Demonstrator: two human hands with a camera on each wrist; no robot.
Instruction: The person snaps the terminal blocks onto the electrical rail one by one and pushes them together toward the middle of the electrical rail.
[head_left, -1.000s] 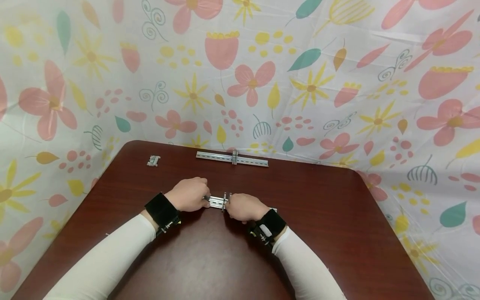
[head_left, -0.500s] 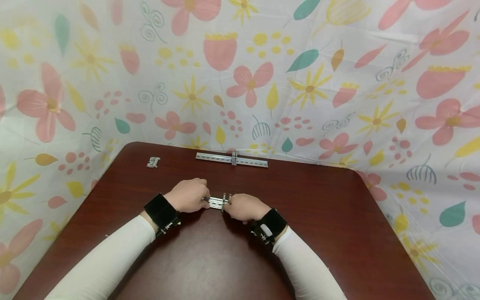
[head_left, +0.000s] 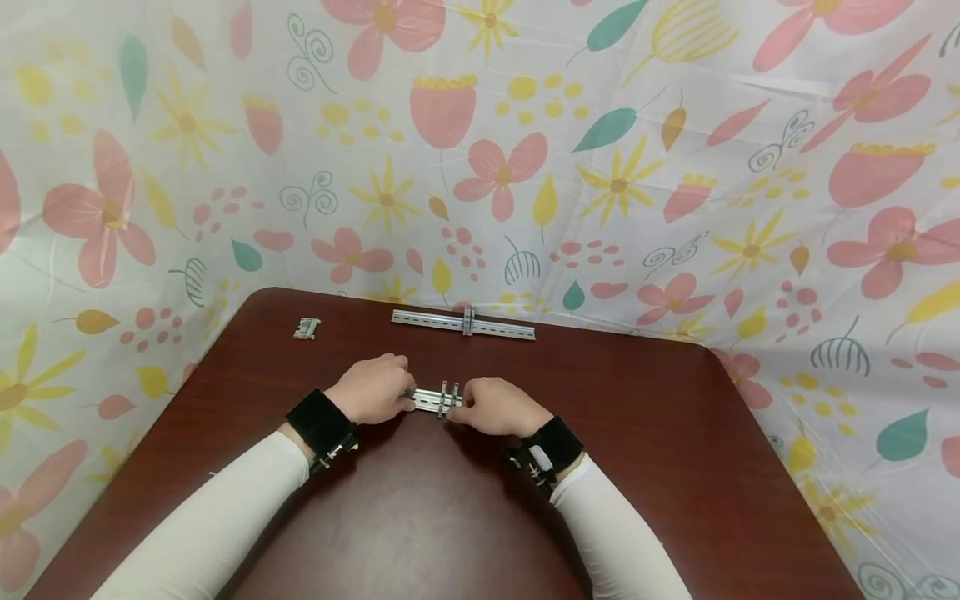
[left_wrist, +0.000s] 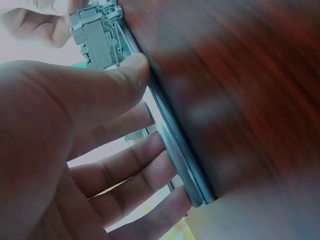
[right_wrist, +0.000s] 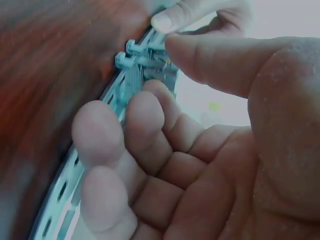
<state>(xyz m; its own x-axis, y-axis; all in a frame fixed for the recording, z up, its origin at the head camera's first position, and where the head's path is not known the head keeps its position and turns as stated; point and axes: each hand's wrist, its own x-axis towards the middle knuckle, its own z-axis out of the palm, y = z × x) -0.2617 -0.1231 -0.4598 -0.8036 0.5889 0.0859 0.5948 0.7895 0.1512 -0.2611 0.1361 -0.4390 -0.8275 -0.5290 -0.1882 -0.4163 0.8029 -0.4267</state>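
Note:
My left hand (head_left: 372,390) grips one end of a slotted metal DIN rail (head_left: 427,401), thumb (left_wrist: 132,70) on one side and fingers behind. A grey terminal block (left_wrist: 97,40) sits on the rail just beyond that thumb. Two narrow block ends (right_wrist: 127,59) stand close together on the rail in the right wrist view. My right hand (head_left: 498,407) is at these blocks, with the nearer terminal block (right_wrist: 162,72) between its thumb and bent index finger. The other right fingers overlap the slotted rail, and the palm hides part of its length in the head view.
A second DIN rail (head_left: 504,330) with a block (head_left: 468,321) at its middle lies along the table's back edge. A loose light-grey terminal block (head_left: 307,327) lies at the back left. The brown table (head_left: 637,467) meets a flower-printed curtain (head_left: 675,225).
The right hand has shifted slightly up and turned, showing more of the blocks. The rail's held part and the blocks have moved a little left and up. The left hand keeps its grip.

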